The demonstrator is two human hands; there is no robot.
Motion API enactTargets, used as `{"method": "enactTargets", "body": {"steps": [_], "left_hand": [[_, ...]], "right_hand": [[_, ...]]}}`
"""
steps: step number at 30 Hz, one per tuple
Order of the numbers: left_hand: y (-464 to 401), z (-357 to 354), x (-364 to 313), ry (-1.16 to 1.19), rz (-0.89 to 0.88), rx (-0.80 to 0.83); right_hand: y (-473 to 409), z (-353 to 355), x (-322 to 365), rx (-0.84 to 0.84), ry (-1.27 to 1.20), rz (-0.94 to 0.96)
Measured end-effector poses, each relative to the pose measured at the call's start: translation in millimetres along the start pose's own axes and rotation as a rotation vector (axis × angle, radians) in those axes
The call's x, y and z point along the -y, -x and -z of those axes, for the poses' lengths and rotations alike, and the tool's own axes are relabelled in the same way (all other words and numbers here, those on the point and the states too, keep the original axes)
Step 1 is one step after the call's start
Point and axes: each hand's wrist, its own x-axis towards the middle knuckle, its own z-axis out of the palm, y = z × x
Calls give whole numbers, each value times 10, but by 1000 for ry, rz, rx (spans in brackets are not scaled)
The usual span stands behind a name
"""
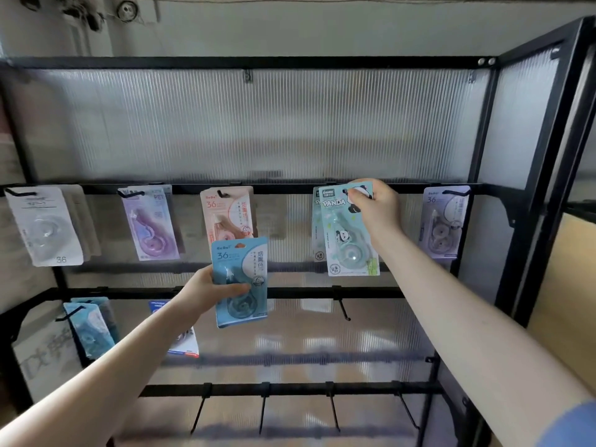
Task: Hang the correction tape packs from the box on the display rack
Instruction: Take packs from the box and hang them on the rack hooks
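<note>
Pinching the top corner of a mint-green panda card pack [350, 233] with the right hand [375, 206], fingers and thumb pressed on the card up by the black metal rail [283, 189] of the black frame display rack [522, 175], right where a hook should be. Hanging behind it, another panda pack [317, 227], mostly covered. Holding a blue card pack marked 36 [240, 282] in the left hand [209, 291], fingers curled round its lower half, thumb across the front, lifted in front of the ribbed plastic back panel [258, 130] and just below a pink card pack [229, 212] already hanging. Waiting further left on the same rail, a white card pack [45, 225] and a purple card pack [150, 224]; at the far right, a pale lilac card pack [443, 221]. Lower left, more blue packs [90, 327] on a hook. Maybe missing the hook, since the hand is covering the hole, so the panda pack could slip off and drop. Maybe knocking the pink pack loose while raising the blue one so close under it. Hard to see: the hook under the right hand, and whether the panda pack is on it yet. Not showing anywhere: the box. Half hidden behind the left arm, a blue and white pack [185, 343].
</note>
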Motion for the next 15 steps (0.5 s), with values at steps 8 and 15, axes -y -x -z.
{"method": "enactTargets", "body": {"steps": [8,15], "left_hand": [[61,-1,61,-27,29,-16],[82,24,34,-40,39,-21]], "right_hand": [[-68,-39,-11,-1,109,122],[-163,-152,-164,-17,272,134]]}}
